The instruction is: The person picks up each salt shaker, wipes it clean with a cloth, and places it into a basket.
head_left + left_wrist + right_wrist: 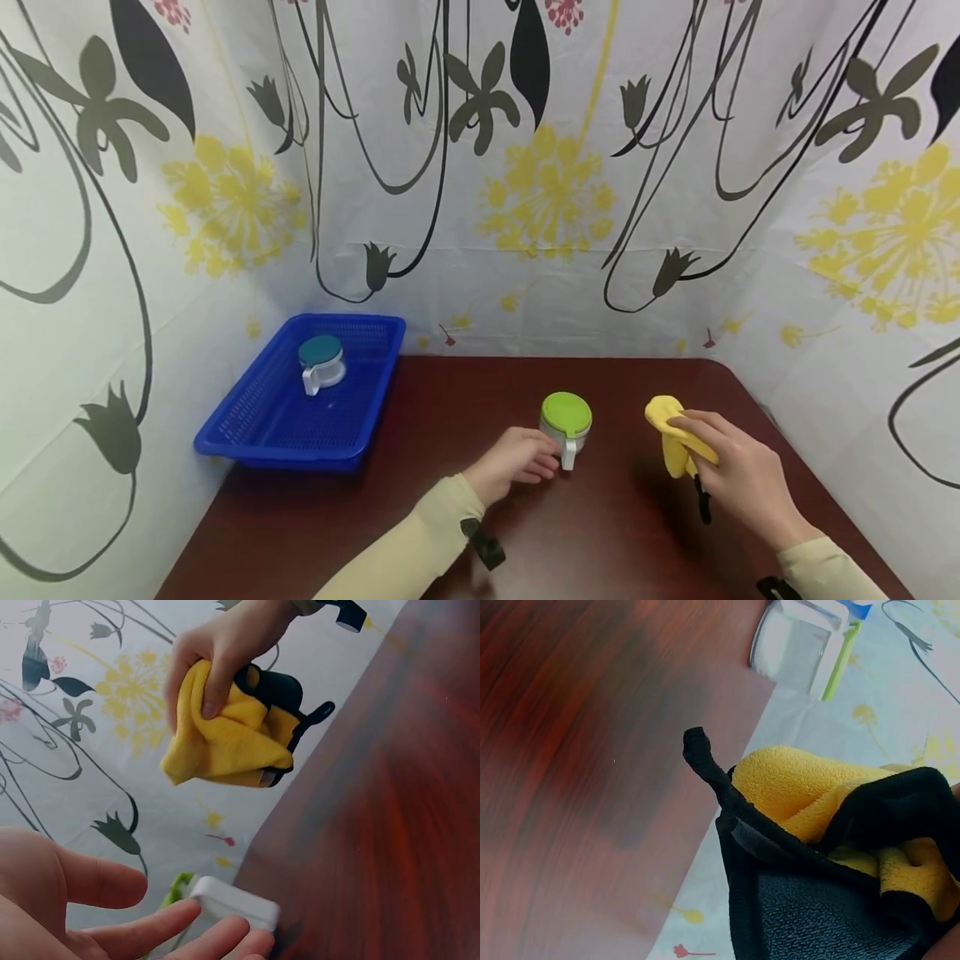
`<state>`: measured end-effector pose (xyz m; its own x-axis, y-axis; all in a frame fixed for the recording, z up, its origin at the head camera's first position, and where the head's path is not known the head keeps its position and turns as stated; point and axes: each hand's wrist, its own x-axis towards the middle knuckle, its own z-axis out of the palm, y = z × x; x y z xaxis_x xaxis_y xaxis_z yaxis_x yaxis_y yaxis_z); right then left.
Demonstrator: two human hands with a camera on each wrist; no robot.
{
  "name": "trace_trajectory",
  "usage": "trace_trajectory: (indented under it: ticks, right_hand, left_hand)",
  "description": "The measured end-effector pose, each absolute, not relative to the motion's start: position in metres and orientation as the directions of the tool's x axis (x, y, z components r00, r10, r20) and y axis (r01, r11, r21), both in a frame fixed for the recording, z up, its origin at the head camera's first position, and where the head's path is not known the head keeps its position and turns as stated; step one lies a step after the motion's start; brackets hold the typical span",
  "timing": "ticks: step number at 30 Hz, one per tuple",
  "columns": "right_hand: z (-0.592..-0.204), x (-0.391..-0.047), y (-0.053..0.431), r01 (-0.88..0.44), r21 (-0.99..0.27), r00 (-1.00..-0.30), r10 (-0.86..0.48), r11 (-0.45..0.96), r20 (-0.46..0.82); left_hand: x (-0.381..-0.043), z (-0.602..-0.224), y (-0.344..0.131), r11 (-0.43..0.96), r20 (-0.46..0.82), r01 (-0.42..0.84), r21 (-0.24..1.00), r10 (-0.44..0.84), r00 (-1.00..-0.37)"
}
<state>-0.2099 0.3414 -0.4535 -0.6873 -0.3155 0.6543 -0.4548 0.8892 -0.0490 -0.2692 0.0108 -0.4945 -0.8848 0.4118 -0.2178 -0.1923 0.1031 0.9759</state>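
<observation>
A clear seasoning jar with a green lid and white handle (566,425) stands on the table. My left hand (519,462) is beside its handle, fingers loosely extended. In the left wrist view, the fingers (217,937) overlap the white handle (234,901), with the thumb spread apart. To the right, my right hand (742,471) grips a folded yellow cloth (675,433) above the table. Dark grey backing, black edging and a small hanging loop of the cloth (810,787) show in the right wrist view, where the hand is mostly hidden.
A blue plastic basket (281,457) sits at the left of the dark red table (465,387). Inside it is another jar with a teal lid (321,358) and white handle. Flower-patterned curtains (420,208) hang round the back and sides.
</observation>
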Motion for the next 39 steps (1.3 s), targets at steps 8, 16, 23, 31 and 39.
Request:
trace_trajectory:
  ticks: [8, 16, 23, 31, 39]
  right_hand:
    - [-0.463, -0.211, 0.339, -0.464, -0.065, -0.689, -0.313, 0.884, 0.654]
    - [-0.463, -0.210, 0.338, -0.461, -0.063, -0.687, -0.311, 0.885, 0.657]
    - [-0.465, -0.210, 0.336, -0.460, -0.074, -0.690, -0.304, 0.885, 0.656]
    - [-0.468, -0.211, 0.333, -0.460, -0.077, -0.688, -0.300, 0.885, 0.661]
    - [-0.471, -0.211, 0.331, -0.463, -0.088, -0.689, -0.296, 0.882, 0.662]
  left_hand:
    - [-0.266, -0.503, 0.023, 0.086, -0.263, -0.249, 0.965, 0.380, -0.887]
    - [-0.270, -0.502, 0.028, 0.027, -0.273, -0.285, 0.958, 0.383, -0.882]
    - [-0.274, -0.508, 0.028, -0.030, -0.312, -0.361, 0.932, 0.443, -0.841]
    - [-0.278, -0.512, 0.028, -0.051, -0.346, -0.418, 0.907, 0.476, -0.808]
    - [-0.273, -0.507, 0.025, -0.026, -0.372, -0.427, 0.904, 0.449, -0.813]
